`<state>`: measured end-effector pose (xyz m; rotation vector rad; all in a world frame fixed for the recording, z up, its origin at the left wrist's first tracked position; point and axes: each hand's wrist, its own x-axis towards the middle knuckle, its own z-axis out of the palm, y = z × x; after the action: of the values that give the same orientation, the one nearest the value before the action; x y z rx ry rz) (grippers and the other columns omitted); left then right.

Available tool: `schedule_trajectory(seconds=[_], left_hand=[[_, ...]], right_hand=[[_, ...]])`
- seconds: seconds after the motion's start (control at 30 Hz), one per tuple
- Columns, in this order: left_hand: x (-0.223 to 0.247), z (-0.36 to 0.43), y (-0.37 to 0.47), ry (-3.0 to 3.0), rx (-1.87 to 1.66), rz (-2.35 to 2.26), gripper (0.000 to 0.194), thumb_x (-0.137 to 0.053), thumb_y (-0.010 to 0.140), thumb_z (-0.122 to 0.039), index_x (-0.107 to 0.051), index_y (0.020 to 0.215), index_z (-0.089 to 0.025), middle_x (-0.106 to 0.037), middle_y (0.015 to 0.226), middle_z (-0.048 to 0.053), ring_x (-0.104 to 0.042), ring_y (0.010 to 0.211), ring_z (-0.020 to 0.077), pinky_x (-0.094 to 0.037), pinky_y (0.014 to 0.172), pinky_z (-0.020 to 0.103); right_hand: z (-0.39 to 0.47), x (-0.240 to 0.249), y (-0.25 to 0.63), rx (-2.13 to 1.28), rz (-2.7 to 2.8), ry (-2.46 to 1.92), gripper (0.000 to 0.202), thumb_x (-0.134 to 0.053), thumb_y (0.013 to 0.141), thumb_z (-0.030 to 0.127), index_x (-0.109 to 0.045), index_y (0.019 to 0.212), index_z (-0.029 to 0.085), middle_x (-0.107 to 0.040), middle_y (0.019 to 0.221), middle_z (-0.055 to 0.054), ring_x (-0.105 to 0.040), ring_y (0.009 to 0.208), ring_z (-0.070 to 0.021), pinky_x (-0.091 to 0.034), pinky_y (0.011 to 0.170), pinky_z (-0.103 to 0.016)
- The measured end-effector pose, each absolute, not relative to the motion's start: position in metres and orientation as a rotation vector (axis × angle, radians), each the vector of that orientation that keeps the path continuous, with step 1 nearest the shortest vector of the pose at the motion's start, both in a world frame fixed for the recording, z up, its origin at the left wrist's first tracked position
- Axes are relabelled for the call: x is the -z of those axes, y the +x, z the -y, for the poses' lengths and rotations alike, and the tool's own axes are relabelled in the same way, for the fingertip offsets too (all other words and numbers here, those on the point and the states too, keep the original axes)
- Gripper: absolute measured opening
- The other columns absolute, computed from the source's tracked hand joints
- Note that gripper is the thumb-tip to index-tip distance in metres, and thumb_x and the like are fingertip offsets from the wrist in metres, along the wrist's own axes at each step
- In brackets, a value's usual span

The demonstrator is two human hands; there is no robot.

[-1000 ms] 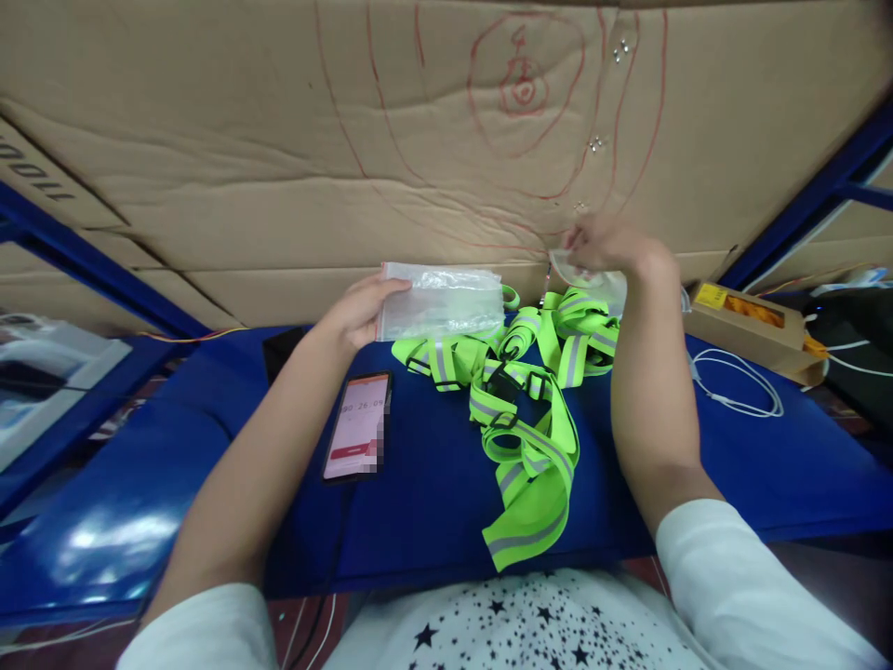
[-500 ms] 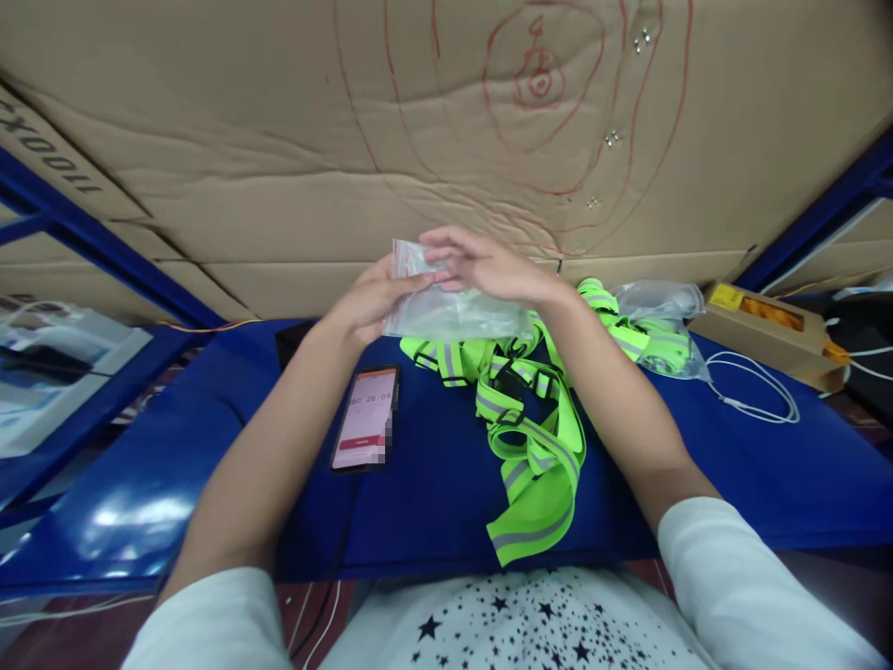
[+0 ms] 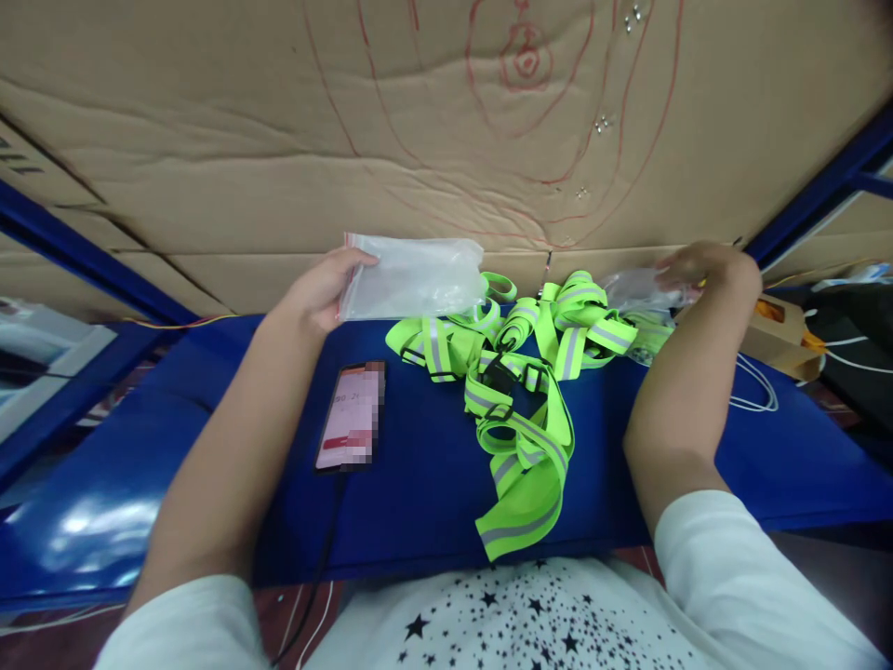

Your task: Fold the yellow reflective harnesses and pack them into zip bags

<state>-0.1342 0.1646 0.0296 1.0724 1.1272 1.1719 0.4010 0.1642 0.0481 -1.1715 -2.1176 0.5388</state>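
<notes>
My left hand point(image 3: 326, 287) grips one end of a clear zip bag point(image 3: 415, 277), which it holds up above the back of the blue table. My right hand point(image 3: 694, 265) is at the back right, at a second clear bag point(image 3: 638, 287); its fingers are blurred, so their hold is unclear. Neon green reflective straps point(image 3: 523, 419) with grey stripes and black buckles lie in a tangle between my arms. More green material shows in clear plastic beside my right forearm.
A phone point(image 3: 351, 416) with a cable lies left of the straps on the blue table point(image 3: 419, 502). An open cardboard box point(image 3: 781, 340) and a white cable stand at the right. A cardboard wall point(image 3: 244, 121) rises behind.
My right hand has left the held bag and moved right to the second bag. My left hand still has the first bag, now further left in view.
</notes>
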Motion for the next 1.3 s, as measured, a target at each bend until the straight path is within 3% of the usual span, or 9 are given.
schedule_trajectory(seconds=[0.13, 0.3, 0.43, 0.57, 0.73, 0.87, 1.0, 1.17, 1.3], left_hand=[[-0.033, -0.159, -0.126, 1.096, -1.190, -1.118, 0.023, -0.061, 0.083, -0.007, -0.073, 0.101, -0.015, -0.077, 0.083, 0.001, -0.073, 0.082, 0.0191, -0.062, 0.083, 0.031], [-0.043, -0.140, -0.102, 1.130, -1.287, -1.041, 0.020, -0.063, 0.085, -0.007, -0.070, 0.101, -0.016, -0.076, 0.086, 0.002, -0.071, 0.072, 0.0163, -0.060, 0.072, 0.025], [-0.052, -0.123, -0.083, 1.127, -1.292, -0.918, 0.014, -0.057, 0.101, -0.026, -0.068, 0.099, -0.018, -0.076, 0.092, 0.005, -0.074, 0.092, 0.0211, -0.060, 0.080, 0.026], [-0.049, -0.121, -0.079, 1.132, -1.292, -0.914, 0.031, -0.056, 0.103, -0.046, -0.066, 0.091, -0.019, -0.071, 0.084, 0.006, -0.072, 0.093, 0.0231, -0.056, 0.072, 0.027], [-0.037, -0.132, -0.083, 1.164, -1.402, -1.002, 0.016, -0.078, 0.080, -0.017, -0.062, 0.083, -0.020, -0.063, 0.070, -0.003, -0.064, 0.070, 0.0142, -0.048, 0.062, 0.023], [-0.030, -0.139, -0.088, 1.160, -1.403, -0.992, 0.020, -0.073, 0.077, -0.005, -0.066, 0.089, -0.018, -0.072, 0.078, -0.003, -0.069, 0.085, 0.0159, -0.052, 0.073, 0.024], [-0.022, -0.149, -0.094, 1.121, -1.372, -1.032, 0.025, -0.068, 0.077, -0.005, -0.068, 0.098, -0.019, -0.076, 0.086, -0.001, -0.072, 0.088, 0.0187, -0.055, 0.075, 0.027], [-0.018, -0.156, -0.104, 1.081, -1.252, -1.112, 0.025, -0.067, 0.076, -0.006, -0.070, 0.098, -0.017, -0.076, 0.085, 0.003, -0.072, 0.071, 0.0187, -0.060, 0.070, 0.031], [-0.020, -0.153, -0.109, 1.087, -1.139, -1.113, 0.023, -0.067, 0.082, -0.006, -0.073, 0.103, -0.014, -0.078, 0.088, 0.007, -0.075, 0.078, 0.0212, -0.062, 0.075, 0.033]], right_hand=[[-0.154, -0.091, 0.352, -0.066, 1.738, -1.754, 0.017, -0.082, 0.073, 0.021, -0.065, 0.078, 0.022, -0.066, 0.082, -0.008, -0.069, 0.093, -0.0279, -0.057, 0.092, -0.046], [-0.108, -0.120, 0.185, 0.183, 1.950, -1.474, 0.042, -0.054, 0.084, -0.002, -0.066, 0.122, 0.010, -0.059, 0.140, -0.020, -0.054, 0.133, -0.0335, -0.045, 0.114, -0.045], [-0.090, -0.085, 0.083, 0.034, 2.311, -1.277, 0.041, -0.044, 0.095, 0.005, -0.062, 0.127, 0.024, -0.068, 0.129, -0.005, -0.067, 0.107, -0.0228, -0.056, 0.096, -0.036], [-0.092, -0.056, 0.061, 0.013, 2.390, -1.135, 0.051, -0.034, 0.096, 0.001, -0.053, 0.140, 0.014, -0.063, 0.131, -0.014, -0.069, 0.101, -0.0263, -0.054, 0.084, -0.037], [-0.100, -0.053, 0.071, -0.181, 2.514, -0.899, 0.039, -0.043, 0.083, -0.003, -0.066, 0.109, 0.015, -0.068, 0.120, -0.011, -0.065, 0.112, -0.0245, -0.050, 0.095, -0.034], [-0.101, -0.063, 0.075, -0.437, 2.411, -0.551, 0.030, -0.043, 0.090, 0.005, -0.069, 0.096, 0.019, -0.074, 0.105, -0.004, -0.068, 0.103, -0.0187, -0.051, 0.095, -0.031], [-0.109, -0.081, 0.103, -0.374, 2.046, -0.665, 0.029, -0.041, 0.097, 0.015, -0.068, 0.106, 0.023, -0.073, 0.115, -0.003, -0.067, 0.109, -0.0198, -0.053, 0.099, -0.033], [-0.129, -0.097, 0.173, -0.336, 2.351, -1.088, 0.053, -0.056, 0.086, 0.003, -0.061, 0.135, 0.024, -0.060, 0.148, -0.005, -0.053, 0.139, -0.0238, -0.042, 0.119, -0.037], [-0.139, -0.097, 0.209, -0.524, 2.471, -1.487, 0.063, -0.072, 0.089, 0.016, -0.054, 0.149, 0.021, -0.057, 0.152, -0.012, -0.058, 0.134, -0.0292, -0.046, 0.111, -0.041]])
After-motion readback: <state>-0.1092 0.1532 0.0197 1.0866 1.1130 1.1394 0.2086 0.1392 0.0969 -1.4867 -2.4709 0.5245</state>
